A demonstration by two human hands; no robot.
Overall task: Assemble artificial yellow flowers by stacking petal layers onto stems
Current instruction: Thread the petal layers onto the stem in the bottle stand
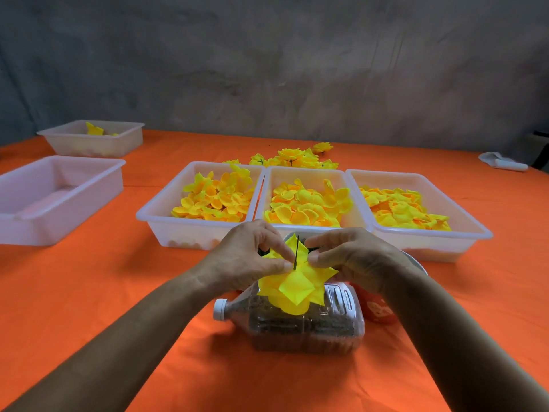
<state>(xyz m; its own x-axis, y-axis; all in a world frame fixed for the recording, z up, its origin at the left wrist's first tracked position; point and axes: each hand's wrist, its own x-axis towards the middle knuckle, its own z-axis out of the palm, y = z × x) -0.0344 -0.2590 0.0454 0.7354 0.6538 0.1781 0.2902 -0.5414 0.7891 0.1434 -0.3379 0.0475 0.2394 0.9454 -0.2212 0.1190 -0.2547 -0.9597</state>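
Head view:
Left hand (248,257): fingers curled, pinching the petals (292,288) just left of the stem (296,252).
Right hand (352,258): fingers curled, pinching the same petals just right of the stem.
Stem: thin, dark, upright, poking up through the middle of the petals between the two hands.
Petals: bright yellow, held above the bottle (300,325), drooping over its upper side.
Bottle: clear, lying on its side, white cap pointing left, filled with dark grains.
Trays (297,200): three in a row just beyond the hands, rims touching, each holding loose yellow petals.
Flowers (294,159): finished ones heaped behind the trays.
Left trays (56,197): two, well apart from the row; orange cloth lay bare between them and the row.
Cloth (118,292): open on both sides of the forearms and toward the near edge.
Red cup (377,310): just right of the bottle, partly hidden by the right wrist.
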